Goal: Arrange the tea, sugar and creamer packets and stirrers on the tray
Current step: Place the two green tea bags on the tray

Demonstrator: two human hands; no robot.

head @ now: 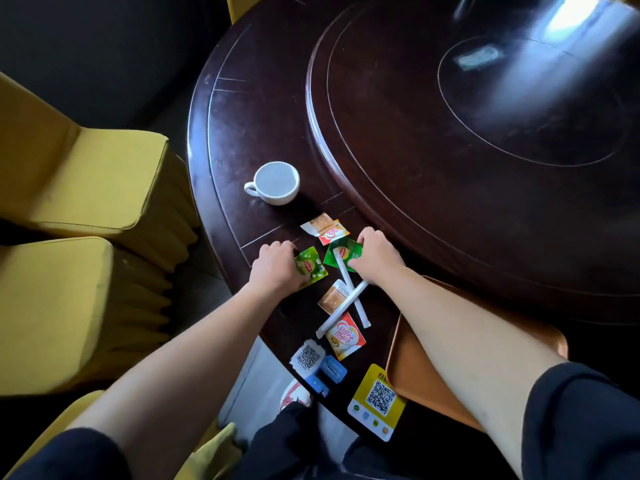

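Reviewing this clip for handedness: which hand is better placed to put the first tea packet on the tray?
Probably the right hand: its fingers rest on the dark green tea packet, and the tray lies beneath that same forearm. The left hand is farther away.

Single head-worn wide-angle view: the camera is looking steeply down and forward from close above the near-left edge of the dark round wooden table (263, 98), with yellow upholstered chairs (86, 174) filling the left.
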